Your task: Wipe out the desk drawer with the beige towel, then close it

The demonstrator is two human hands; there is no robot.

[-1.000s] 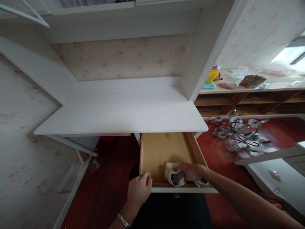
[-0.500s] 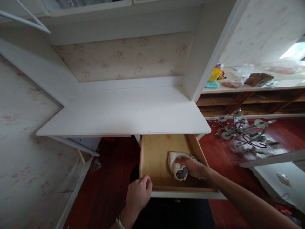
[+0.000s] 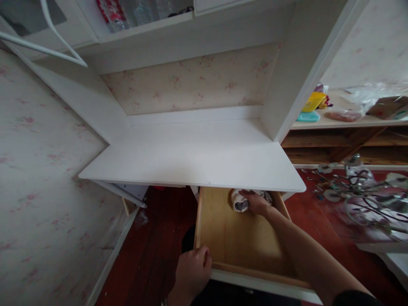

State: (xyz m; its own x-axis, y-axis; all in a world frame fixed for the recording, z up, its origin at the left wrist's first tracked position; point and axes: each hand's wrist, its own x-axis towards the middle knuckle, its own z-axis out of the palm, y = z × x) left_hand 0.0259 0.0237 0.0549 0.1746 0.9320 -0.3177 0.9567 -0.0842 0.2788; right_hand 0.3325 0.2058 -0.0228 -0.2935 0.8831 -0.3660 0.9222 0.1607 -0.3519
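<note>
A wooden drawer [image 3: 242, 238] is pulled out from under the white desk [image 3: 191, 155]. Inside it, near the back and partly beneath the desktop edge, lies a rolled cream cloth bundle [image 3: 236, 199] with a grey inside. My right hand [image 3: 256, 202] is wrapped over the bundle from the right. At the drawer's front left corner, my left hand [image 3: 193, 267] is closed round the rim.
Right of the desk, a low wooden shelf [image 3: 321, 138] holds a yellow container [image 3: 314, 102], a teal box [image 3: 308, 117] and plastic bags. A metal chandelier [image 3: 366, 191] lies on the red floor [image 3: 153, 238]. A white hutch rises above the desktop.
My right hand and the cloth bundle have moved from the middle of the drawer toward its back. My left hand stays at the front left corner. The view has shifted.
</note>
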